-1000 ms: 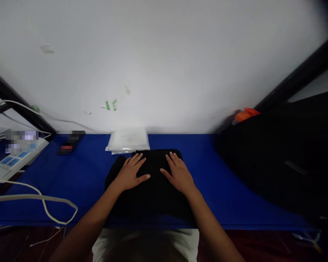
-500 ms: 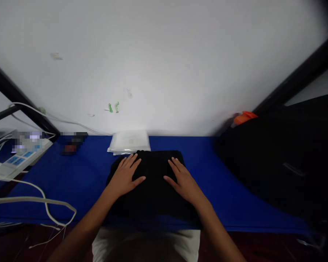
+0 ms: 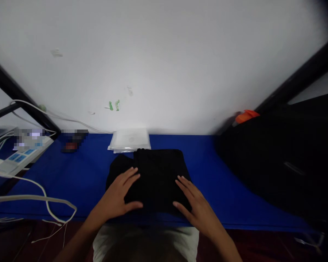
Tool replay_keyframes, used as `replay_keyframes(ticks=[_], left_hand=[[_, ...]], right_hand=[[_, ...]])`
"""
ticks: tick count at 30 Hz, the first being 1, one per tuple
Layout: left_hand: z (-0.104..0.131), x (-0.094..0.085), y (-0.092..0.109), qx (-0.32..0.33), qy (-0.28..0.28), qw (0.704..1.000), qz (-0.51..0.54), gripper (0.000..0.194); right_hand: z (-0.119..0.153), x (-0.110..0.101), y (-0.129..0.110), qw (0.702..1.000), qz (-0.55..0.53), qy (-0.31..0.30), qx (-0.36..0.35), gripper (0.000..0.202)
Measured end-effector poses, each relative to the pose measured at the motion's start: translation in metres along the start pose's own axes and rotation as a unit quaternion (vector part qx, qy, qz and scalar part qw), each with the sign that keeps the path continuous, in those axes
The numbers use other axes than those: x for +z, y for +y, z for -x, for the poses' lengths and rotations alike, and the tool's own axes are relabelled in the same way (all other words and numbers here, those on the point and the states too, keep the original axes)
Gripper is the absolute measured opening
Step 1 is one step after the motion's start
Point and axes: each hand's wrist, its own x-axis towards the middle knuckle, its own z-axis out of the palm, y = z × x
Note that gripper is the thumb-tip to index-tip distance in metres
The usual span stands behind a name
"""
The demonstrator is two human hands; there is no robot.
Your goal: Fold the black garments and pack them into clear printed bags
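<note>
Where cloth [image 3: 158,171] ends, blue surface [image 3: 213,182] (wall [image 3: 180,65] behind) shows.

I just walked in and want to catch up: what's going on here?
A person's left hand and right hand are spread open over the two sides of a folded black cloth, without gripping it. The cloth lies on a blue surface. A whitish packet lies just behind it, near the wall.
</note>
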Motion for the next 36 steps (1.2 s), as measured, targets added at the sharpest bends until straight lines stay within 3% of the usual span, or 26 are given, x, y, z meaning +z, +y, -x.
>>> replay_keyframes(ticks=[2,4,6,9,12,14,16,19,24,29,33,36], left_hand=[[0.018,-0.002,0.008,0.021,-0.039,0.999,0.022,0.072],[0.034,-0.003,0.010,0.023,-0.046,0.998,0.030,0.047],[0.044,-0.006,0.008,0.024,-0.026,0.999,0.037,0.021],[0.045,-0.012,0.005,0.034,0.023,0.998,0.056,0.015],[0.027,-0.018,-0.002,0.013,0.107,0.992,0.059,0.015],[0.005,-0.021,-0.009,-0.022,0.173,0.984,0.030,0.015],[-0.023,-0.023,-0.017,-0.056,0.203,0.977,-0.022,0.018],[-0.068,-0.021,-0.026,-0.095,0.153,0.982,-0.064,0.027],[-0.113,-0.010,-0.032,-0.082,0.082,0.991,-0.067,0.031],[-0.109,-0.012,-0.028,-0.060,0.092,0.992,-0.059,0.008],[-0.101,-0.013,-0.025,-0.046,0.106,0.993,-0.031,0.011],[-0.105,-0.009,-0.029,-0.049,0.111,0.992,-0.021,0.026]], right_hand=[[0.015,-0.008,-0.001,1.000,-0.002,-0.021,-0.003,0.066],[0.026,-0.014,-0.001,1.000,-0.006,-0.023,-0.008,0.061],[0.033,-0.018,0.002,1.000,-0.014,-0.008,-0.016,0.046],[0.029,-0.026,0.006,0.999,-0.030,0.024,-0.031,0.025],[0.008,-0.034,0.011,0.997,-0.055,0.046,-0.030,0.022],[-0.015,-0.036,0.018,0.995,-0.072,0.064,-0.018,0.023],[-0.043,-0.034,0.029,0.993,-0.071,0.097,-0.004,0.025],[-0.090,-0.025,0.047,0.991,-0.021,0.133,0.003,0.032],[-0.141,-0.012,0.064,0.996,0.040,0.078,-0.022,0.032],[-0.138,-0.018,0.061,0.995,0.030,0.086,-0.038,0.020],[-0.116,-0.028,0.050,0.987,-0.023,0.145,-0.057,0.018],[-0.102,-0.030,0.043,0.982,-0.068,0.160,-0.070,0.017]])
